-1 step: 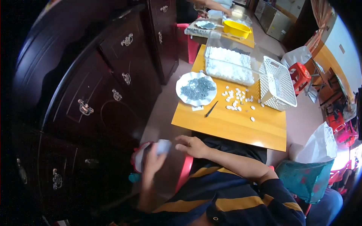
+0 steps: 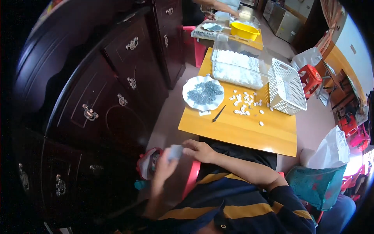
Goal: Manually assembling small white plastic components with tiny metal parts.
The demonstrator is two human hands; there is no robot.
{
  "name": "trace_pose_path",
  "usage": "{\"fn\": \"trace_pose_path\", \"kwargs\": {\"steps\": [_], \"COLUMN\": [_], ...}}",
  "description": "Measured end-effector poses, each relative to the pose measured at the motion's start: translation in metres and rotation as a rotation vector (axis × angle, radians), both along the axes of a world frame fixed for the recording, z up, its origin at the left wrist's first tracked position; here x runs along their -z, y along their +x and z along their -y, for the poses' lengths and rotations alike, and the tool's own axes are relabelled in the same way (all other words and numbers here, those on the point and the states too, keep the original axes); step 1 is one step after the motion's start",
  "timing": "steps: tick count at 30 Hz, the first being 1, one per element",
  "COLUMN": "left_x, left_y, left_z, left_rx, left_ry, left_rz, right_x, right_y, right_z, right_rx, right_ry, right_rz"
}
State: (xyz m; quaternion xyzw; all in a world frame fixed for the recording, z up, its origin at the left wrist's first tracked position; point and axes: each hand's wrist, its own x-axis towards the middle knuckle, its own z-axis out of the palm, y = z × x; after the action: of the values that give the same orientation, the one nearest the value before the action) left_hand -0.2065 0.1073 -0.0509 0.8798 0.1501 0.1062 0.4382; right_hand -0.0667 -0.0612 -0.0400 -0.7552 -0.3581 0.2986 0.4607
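Note:
My left hand (image 2: 165, 165), smeared by motion, holds a small pale grey-white flat piece (image 2: 176, 151). Its exact kind cannot be made out. Beside that piece is my right hand (image 2: 200, 151), fingers loosely bent and apart, with nothing seen in it; whether its fingertips touch the piece is unclear. Both hands are low, off the near left corner of the wooden table (image 2: 245, 134). On the table are a scalloped white plate (image 2: 187, 95) of small grey parts, a black pointed tool like tweezers (image 2: 219, 114), and several small white oval pieces (image 2: 243, 102).
A clear bin (image 2: 237, 70) of white pieces and a white perforated basket (image 2: 288, 99) stand at the table's far side. Dark drawers (image 2: 89, 113) line the left. A lined red bin (image 2: 146, 163) is below my left hand. Beyond, another person's arm (image 2: 222, 7) reaches near a yellow basin (image 2: 244, 31).
My left hand has moved right with the pale piece, closer to my right hand. More of the red bin shows now. My right hand has barely shifted.

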Motion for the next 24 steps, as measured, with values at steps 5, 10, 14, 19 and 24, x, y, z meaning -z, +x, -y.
{"fn": "trace_pose_path", "kwargs": {"steps": [5,10,14,19,24], "left_x": [-0.005,-0.010,0.040,0.032,0.053], "left_y": [0.035,0.056,0.067,0.097,0.103], "left_z": [0.040,0.049,0.019,0.012,0.017], "left_rx": [0.130,0.303,0.444,0.711,0.621], "left_ry": [0.139,0.182,-0.178,-0.630,-0.696], "left_rz": [0.145,0.154,0.040,-0.123,-0.181], "right_x": [-0.004,0.006,0.031,0.036,0.033], "right_y": [0.009,0.029,0.036,0.039,0.034], "right_z": [0.017,0.031,0.034,0.060,0.065], "right_rx": [0.194,0.113,0.043,0.055,0.047], "right_ry": [-0.124,-0.346,-0.066,0.054,0.138], "right_rz": [-0.058,0.026,-0.187,-0.062,0.224]}}
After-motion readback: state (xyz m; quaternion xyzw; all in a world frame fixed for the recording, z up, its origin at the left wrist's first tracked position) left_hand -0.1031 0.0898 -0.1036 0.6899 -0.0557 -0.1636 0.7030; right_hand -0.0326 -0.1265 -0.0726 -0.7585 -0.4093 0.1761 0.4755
